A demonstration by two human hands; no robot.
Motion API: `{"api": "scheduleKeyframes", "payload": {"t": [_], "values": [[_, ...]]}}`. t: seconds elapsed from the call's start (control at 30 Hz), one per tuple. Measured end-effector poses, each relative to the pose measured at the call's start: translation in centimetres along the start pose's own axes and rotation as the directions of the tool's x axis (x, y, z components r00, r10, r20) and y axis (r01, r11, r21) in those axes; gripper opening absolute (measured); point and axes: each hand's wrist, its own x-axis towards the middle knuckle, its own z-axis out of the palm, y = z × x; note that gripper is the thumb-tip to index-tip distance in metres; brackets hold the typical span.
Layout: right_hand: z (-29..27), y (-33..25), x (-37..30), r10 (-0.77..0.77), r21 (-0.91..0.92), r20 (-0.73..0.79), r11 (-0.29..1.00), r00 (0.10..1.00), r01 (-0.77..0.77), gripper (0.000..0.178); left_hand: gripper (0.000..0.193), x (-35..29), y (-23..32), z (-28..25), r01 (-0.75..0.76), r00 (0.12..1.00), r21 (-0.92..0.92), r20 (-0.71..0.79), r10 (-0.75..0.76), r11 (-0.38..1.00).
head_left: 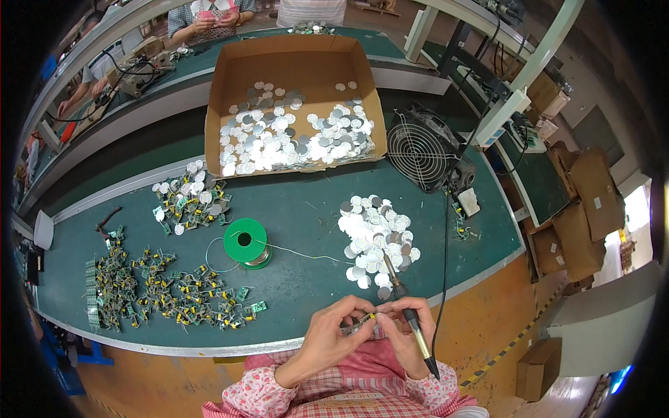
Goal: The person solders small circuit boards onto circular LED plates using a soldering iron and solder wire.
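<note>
Close to my body, my left hand (333, 330) is closed around a small circuit board (359, 324) with a yellow part, mostly hidden by the fingers. My right hand (403, 330) is closed too, with a soldering iron (414, 322) lodged in it, its tip pointing up and away over a pile of silver discs (376, 233). The right thumb and fingertips also meet at the board, beside the left fingers. A green solder spool (247, 237) rests left of the disc pile, its wire trailing rightward to the discs.
Loose circuit boards (188, 292) cover the bench's left side; boards with discs (191, 198) lie behind. A cardboard tray (296, 59) of discs stands at the back, beside a black fan (421, 150). The iron's cord (444, 258) crosses the right side. Another person (212, 17) sits opposite.
</note>
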Motion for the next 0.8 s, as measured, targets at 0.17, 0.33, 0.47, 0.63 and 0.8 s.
{"api": "scheduleKeyframes", "payload": {"t": [0.17,0.33,0.47,0.63,0.8], "values": [[-1.1,0.0,0.5,0.000,-0.069,0.059,0.998,0.998,0.004,0.021,0.020,-0.3,-1.0,-0.6,0.034,0.995,-0.074,0.094,-0.027,0.997],[-1.9,-0.8,4.1,-0.032,-0.274,0.056,0.961,0.998,0.046,0.015,0.020,-1.4,-2.2,-1.7,0.194,0.980,-0.307,0.011,-0.200,0.932],[-0.9,1.4,7.1,-0.421,-0.624,0.209,0.637,0.883,0.452,0.024,0.021,-1.1,-2.4,-2.4,0.224,0.967,-0.426,-0.014,-0.253,0.877],[0.1,3.2,7.4,-0.481,-0.707,0.320,0.452,0.816,0.544,0.026,0.014,-0.7,-2.8,-2.3,0.193,0.964,-0.505,-0.061,-0.257,0.842],[0.5,2.9,6.8,-0.421,-0.598,0.223,0.653,0.879,0.465,0.023,0.010,0.2,-3.1,-1.6,0.222,0.954,-0.478,-0.074,-0.290,0.850]]}}
